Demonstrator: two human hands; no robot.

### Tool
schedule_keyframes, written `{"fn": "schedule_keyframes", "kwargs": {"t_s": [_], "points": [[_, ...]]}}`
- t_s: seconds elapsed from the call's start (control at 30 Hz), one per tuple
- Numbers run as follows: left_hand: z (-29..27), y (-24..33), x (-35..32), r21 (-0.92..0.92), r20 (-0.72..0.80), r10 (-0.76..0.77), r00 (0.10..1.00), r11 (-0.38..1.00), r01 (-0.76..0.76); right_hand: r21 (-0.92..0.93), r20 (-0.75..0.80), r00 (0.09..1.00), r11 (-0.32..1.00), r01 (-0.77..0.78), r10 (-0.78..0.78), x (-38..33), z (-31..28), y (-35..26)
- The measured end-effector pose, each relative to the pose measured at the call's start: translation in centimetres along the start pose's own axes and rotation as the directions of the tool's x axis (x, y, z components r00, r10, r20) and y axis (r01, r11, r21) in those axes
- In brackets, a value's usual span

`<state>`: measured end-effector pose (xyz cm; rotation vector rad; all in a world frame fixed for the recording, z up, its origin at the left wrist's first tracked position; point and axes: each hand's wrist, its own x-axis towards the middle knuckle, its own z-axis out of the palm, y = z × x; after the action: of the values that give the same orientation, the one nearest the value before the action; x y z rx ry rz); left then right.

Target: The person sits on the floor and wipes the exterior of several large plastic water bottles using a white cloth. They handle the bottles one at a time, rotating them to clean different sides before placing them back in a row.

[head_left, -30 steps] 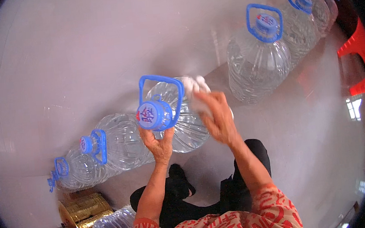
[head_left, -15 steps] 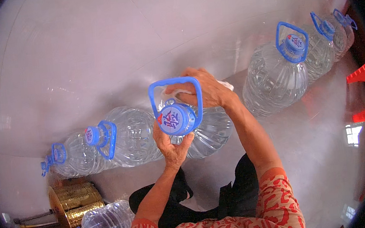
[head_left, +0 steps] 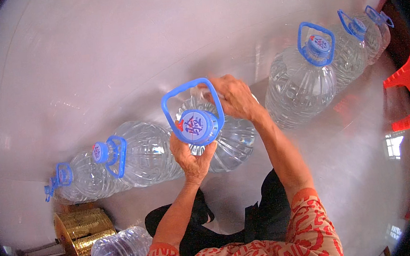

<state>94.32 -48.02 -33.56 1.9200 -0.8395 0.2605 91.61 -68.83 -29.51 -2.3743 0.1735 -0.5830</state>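
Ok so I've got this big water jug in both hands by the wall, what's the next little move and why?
Probably ease the jug down into the open gap in the row along the wall. Your left hand cups it under the blue cap, your right hand grips the far shoulder, and it sits between a jug on the left and one on the right.

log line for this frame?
left hand: under cap of big water bottle | right hand: on its shoulder by blue handle | bottle row along wall

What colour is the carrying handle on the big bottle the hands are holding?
Blue, matching its cap; the handle on the clear bottle shows best in the head view.
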Motion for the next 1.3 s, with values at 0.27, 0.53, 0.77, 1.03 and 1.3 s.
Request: {"fn": "schedule_keyframes", "kwargs": {"t_s": [0.27,0.53,0.77,1.03,1.3], "points": [[-0.6,0.3,-0.7,0.003,0.016,-0.012,1.000,1.000,0.012,-0.054,-0.166,0.980,0.993,0.102,-0.109,-9.0,-1.5,-4.6],[-0.2,-0.9,-2.5,-0.102,0.074,-0.096,0.993,0.989,0.103,0.132,-0.110,0.989,0.985,0.114,-0.099,-3.0,-0.4,2.0],[-1.7,-2.9,-4.0,-0.032,0.152,-0.169,0.974,0.984,0.176,0.450,0.175,0.983,0.884,-0.128,0.053,0.7,2.3,7.2],[-1.6,-2.9,-4.3,-0.088,0.171,-0.334,0.927,0.932,0.352,0.529,0.238,0.913,0.744,-0.407,0.331,-3.8,10.0,16.9],[-1.7,-2.1,-3.6,-0.019,0.138,-0.258,0.956,0.965,0.263,0.461,-0.001,0.736,0.654,-0.600,0.677,-10.2,13.9,20.7]]}}
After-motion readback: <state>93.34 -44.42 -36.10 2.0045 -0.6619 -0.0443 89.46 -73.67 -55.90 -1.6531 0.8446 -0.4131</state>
